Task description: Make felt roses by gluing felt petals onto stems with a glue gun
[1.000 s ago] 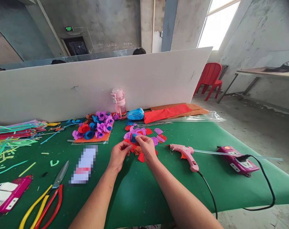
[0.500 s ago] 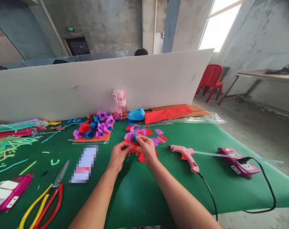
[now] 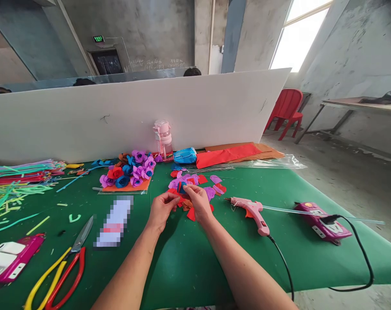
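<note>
Above a pile of cut paper petals [image 3: 190,178], my two hands are close together, fingertips almost meeting. My right hand [image 3: 198,200] is closed, thumb and fingers pinching a small blue and red paper flower [image 3: 181,187]. Fingers pressed together, my left hand [image 3: 163,209] sits just beside and below that flower; what it pinches is hidden, though red paper shows at its fingertips. Purple, red and orange-brown petals lie around and behind both hands. To the right, a pink hot glue gun [image 3: 252,211] rests on the green table cover [image 3: 189,267].
Finished paper flowers [image 3: 127,170] lie at the back left, near a pink bottle [image 3: 163,137] and a blue packet [image 3: 185,156]. Scissors [image 3: 74,258] and colourful strips [image 3: 21,176] are on the left. Power strips [image 3: 324,221] lie at both sides; a white board [image 3: 124,116] stands behind.
The view has shifted very slightly. A little more of the blue and red flower shows at my right fingertips; both hands have stayed almost in place.
</note>
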{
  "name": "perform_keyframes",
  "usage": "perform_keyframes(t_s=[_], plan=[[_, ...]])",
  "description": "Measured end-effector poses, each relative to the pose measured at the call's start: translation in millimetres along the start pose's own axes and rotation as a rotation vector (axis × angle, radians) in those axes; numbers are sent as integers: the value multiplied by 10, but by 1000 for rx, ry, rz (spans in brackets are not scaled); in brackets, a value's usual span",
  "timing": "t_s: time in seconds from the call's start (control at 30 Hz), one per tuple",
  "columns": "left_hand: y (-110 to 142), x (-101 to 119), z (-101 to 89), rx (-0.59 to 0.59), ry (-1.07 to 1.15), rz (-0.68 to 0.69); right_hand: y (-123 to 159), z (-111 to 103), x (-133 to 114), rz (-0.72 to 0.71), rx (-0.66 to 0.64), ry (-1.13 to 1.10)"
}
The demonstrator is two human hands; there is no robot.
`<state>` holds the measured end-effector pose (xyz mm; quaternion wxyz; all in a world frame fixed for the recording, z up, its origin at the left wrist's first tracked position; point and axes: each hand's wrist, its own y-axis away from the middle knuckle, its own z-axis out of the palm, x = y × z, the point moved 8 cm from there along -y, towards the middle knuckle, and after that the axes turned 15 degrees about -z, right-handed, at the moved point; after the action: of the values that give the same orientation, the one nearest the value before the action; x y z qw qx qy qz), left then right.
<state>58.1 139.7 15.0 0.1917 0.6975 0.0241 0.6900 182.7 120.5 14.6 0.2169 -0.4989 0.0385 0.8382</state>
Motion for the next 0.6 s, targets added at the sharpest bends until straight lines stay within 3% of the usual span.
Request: perform_keyframes(t_s=[0.6], plan=[[-30, -21, -44, 44, -54, 33, -42, -53, 58, -53, -1, 42]])
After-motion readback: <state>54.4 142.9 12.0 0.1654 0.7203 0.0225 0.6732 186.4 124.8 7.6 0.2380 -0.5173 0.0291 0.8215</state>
